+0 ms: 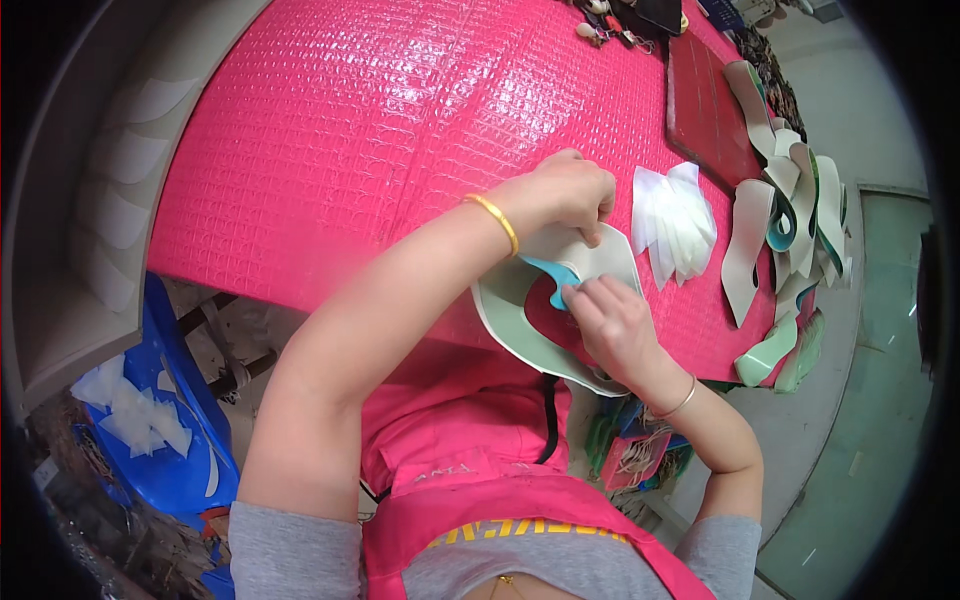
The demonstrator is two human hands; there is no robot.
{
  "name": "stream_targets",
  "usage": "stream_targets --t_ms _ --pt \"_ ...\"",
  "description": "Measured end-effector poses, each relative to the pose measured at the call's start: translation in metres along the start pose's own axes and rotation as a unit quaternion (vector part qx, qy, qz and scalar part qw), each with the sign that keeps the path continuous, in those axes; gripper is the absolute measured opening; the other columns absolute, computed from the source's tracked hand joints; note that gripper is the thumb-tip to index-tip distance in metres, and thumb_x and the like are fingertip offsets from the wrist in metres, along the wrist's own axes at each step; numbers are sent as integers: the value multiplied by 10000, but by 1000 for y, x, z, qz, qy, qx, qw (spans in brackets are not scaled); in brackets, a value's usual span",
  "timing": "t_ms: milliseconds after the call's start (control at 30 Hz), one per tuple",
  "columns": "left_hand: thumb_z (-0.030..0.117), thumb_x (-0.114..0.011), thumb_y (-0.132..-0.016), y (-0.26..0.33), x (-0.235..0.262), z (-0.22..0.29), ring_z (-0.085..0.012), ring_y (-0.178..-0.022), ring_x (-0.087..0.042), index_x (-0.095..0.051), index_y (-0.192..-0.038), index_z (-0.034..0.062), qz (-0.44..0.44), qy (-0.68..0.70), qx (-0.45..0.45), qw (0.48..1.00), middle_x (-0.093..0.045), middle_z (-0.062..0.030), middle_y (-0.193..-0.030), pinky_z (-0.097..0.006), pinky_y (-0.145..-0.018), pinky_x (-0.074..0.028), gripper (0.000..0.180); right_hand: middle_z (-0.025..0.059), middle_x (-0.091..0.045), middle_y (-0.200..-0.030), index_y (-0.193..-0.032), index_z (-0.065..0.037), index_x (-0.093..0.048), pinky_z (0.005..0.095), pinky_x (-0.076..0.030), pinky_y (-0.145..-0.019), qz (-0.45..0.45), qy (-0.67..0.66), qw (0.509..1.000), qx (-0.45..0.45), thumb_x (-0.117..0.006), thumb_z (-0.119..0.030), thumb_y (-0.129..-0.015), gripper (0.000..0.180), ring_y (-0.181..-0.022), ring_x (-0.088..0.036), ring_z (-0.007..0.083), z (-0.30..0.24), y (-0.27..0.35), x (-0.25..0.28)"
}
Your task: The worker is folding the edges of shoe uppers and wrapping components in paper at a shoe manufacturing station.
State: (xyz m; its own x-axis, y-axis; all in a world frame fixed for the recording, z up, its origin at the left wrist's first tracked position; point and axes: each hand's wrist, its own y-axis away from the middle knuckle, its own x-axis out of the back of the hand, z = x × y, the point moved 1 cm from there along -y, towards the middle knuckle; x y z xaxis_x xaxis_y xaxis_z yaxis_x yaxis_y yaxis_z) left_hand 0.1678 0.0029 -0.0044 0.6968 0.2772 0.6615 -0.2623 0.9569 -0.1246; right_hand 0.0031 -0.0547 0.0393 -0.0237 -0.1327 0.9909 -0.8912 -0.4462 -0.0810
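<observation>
A curved piece [515, 316] of sheet material, white on one face and pale green on the other, lies bent round at the table's near edge. My left hand [572, 196], a yellow bangle on its wrist, is closed at the piece's far side, fingertips down on the white face. With pinched fingers, my right hand [618, 330] holds a turned-up bright blue flap [551, 275] at the piece's inner edge. The fingertips of my right hand are partly hidden. Whether the flap is joined to the piece I cannot tell.
Thin white translucent sheets [675, 225] lie fanned out on the pink table cover [330, 130]. Further right are a dark red board [705, 105] and several curved white and green pieces [745, 250]. A grey shelf [75, 290] and a blue container [165, 480] stand at left.
</observation>
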Motion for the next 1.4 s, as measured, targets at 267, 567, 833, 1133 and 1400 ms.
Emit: stream_targets --t_ms 267,567,833,1133,1400 --pt "61 -600 -722 135 -17 89 -274 -785 -562 -577 -835 -11 185 -7 94 978 -555 -143 -865 -343 -656 -472 135 202 -506 -827 -918 20 -440 425 -415 -682 29 -207 951 -229 -526 -23 -731 210 -794 -509 387 17 -21 -7" --pt "49 -582 -722 145 -72 76 -299 -1099 -448 -488 -1095 -86 230 -170 113 951 -482 -186 -1130 -342 -881 -421 408 205 -587 -721 -773 9 -591 439 -450 -662 -73 -159 970 -171 -639 -160 -670 203 -734 -581 356 37 -58 -8" --pt "123 -598 -720 120 -66 78 -237 -958 -485 -517 -1074 -44 143 -229 181 946 -507 -118 -1052 -316 -838 -429 399 205 -593 -718 -756 5 -605 426 -458 -673 -135 -62 983 -106 -642 -218 -686 237 -735 -587 351 50 -74 -11" --pt "96 -593 -701 112 -67 72 -228 -918 -477 -549 -977 -46 187 -244 143 941 -487 -100 -1032 -327 -842 -418 313 223 -572 -734 -749 30 -568 440 -428 -666 -171 -50 979 -95 -618 -169 -708 209 -747 -560 374 45 -74 -2" --pt "91 -600 -700 112 -72 58 -235 -887 -495 -535 -1017 -27 294 -198 58 933 -514 -98 -953 -332 -809 -434 345 240 -571 -756 -790 46 -571 416 -429 -661 -213 -68 954 -200 -621 -162 -712 227 -761 -564 373 58 -63 -5"
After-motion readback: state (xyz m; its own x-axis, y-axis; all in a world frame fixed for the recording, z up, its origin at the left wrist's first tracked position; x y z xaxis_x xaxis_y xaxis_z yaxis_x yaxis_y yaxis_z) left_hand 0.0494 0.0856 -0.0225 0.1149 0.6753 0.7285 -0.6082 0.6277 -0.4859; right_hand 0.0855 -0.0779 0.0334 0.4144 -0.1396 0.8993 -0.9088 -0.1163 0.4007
